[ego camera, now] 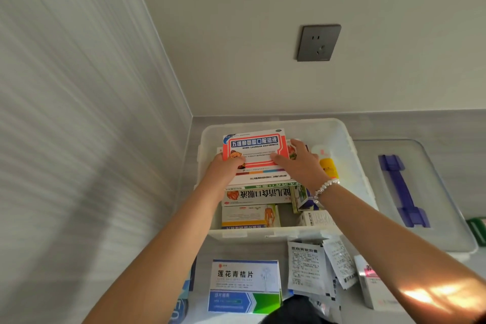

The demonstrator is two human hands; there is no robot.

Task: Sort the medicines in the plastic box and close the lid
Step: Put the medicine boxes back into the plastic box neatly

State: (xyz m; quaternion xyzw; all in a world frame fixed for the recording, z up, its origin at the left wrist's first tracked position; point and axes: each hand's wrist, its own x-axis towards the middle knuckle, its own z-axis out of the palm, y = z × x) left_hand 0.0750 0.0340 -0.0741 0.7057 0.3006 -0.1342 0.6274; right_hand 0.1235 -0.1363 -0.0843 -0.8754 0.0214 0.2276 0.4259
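A clear plastic box point(342, 139) stands open in the corner of the counter, with several medicine cartons inside. Both hands hold a red-and-white medicine carton point(253, 151) above the stack at the box's far left. My left hand point(226, 168) grips its left edge and my right hand point(302, 163) grips its right edge. Under it lie a green-and-white carton point(256, 194) and an orange-edged carton point(249, 216). A yellow bottle point(327, 167) lies at the right inside. The clear lid point(434, 218) with a purple handle point(402, 189) lies to the right of the box.
In front of the box lie a blue-and-green carton point(246, 285), white sachets point(307, 268) and a white-and-pink carton point(370, 281). Walls close in the left and back sides. A grey wall socket point(318, 42) is above. A green item point(477, 230) shows at the right edge.
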